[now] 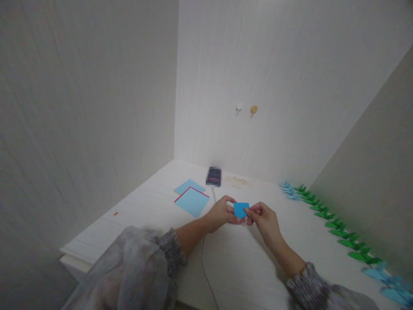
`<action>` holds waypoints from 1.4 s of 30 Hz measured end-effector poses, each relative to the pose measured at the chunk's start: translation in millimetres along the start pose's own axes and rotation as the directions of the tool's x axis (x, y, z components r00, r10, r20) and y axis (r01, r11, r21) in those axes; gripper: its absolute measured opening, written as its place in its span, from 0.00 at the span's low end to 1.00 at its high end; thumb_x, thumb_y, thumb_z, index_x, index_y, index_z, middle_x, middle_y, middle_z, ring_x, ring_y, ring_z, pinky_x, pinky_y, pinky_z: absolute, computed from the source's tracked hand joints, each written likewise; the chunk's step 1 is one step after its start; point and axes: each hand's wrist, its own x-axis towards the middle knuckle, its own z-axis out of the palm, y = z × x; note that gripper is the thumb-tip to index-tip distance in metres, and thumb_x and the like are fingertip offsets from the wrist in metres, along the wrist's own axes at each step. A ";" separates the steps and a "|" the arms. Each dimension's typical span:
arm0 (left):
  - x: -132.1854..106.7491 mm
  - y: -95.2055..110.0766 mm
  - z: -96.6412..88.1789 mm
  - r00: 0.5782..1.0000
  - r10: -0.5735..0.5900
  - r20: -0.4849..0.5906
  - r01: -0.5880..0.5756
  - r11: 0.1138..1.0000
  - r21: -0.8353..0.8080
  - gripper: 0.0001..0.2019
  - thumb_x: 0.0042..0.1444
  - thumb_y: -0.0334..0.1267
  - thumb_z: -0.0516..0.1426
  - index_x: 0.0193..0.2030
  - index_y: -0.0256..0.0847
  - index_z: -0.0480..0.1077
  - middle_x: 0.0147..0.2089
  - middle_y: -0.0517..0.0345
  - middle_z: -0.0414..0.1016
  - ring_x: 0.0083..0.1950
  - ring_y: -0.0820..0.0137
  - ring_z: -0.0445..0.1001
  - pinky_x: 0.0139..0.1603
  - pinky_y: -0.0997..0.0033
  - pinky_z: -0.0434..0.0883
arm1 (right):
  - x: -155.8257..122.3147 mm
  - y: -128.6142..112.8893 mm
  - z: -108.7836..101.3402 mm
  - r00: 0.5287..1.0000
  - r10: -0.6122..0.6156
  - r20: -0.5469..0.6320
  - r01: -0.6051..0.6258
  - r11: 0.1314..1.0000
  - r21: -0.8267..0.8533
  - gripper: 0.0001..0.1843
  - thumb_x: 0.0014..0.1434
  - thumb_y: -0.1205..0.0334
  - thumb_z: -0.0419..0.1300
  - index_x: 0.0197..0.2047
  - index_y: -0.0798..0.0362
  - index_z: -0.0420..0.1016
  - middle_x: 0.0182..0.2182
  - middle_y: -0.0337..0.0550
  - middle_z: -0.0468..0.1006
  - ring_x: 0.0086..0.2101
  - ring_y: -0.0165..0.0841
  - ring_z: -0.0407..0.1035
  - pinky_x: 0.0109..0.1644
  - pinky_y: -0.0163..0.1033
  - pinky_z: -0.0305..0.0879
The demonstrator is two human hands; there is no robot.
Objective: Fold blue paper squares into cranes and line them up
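Observation:
Between my two hands, above the white table, is a small folded piece of blue paper. My left hand grips its left side and lower edge, fingers curled around it. On the right side, my right hand pinches the same paper between thumb and fingers. Farther left on the table lie light-blue paper sheets, set in two overlapping stacks; the nearer one shows a red edge along its far sides.
Folded green paper pieces run in a row along the right wall, with light-blue folded pieces at the far end and more nearest me. A dark blurred device with a white cable stands at the back. Two hooks hang on the wall.

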 end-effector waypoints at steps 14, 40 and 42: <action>-1.8 4.1 -2.4 0.998 -0.056 0.021 0.055 0.998 0.004 0.33 0.29 0.29 0.64 0.43 0.39 0.51 0.28 0.53 0.73 0.32 0.65 0.73 0.36 0.62 0.66 | 4.9 -1.5 -10.2 0.996 0.014 -0.089 -0.012 1.000 0.015 0.16 0.39 0.51 0.61 0.20 0.54 0.62 0.10 0.36 0.69 0.13 0.26 0.60 0.19 0.31 0.54; -1.3 9.6 1.4 0.992 0.000 -0.126 0.015 0.993 0.121 0.29 0.31 0.30 0.62 0.41 0.38 0.54 0.20 0.63 0.69 0.24 0.68 0.72 0.29 0.67 0.68 | 0.5 4.5 9.5 0.982 0.080 0.168 -0.133 0.934 0.332 0.28 0.39 0.62 0.63 0.41 0.52 0.52 0.17 0.33 0.71 0.17 0.29 0.65 0.23 0.34 0.61; -0.6 9.7 1.5 0.991 -0.014 -0.131 0.032 0.991 0.132 0.29 0.31 0.30 0.62 0.41 0.37 0.54 0.19 0.63 0.69 0.24 0.68 0.72 0.28 0.67 0.68 | 0.2 4.7 9.5 0.977 0.054 0.206 -0.123 0.931 0.343 0.28 0.39 0.64 0.63 0.41 0.52 0.53 0.17 0.32 0.71 0.18 0.28 0.66 0.24 0.34 0.61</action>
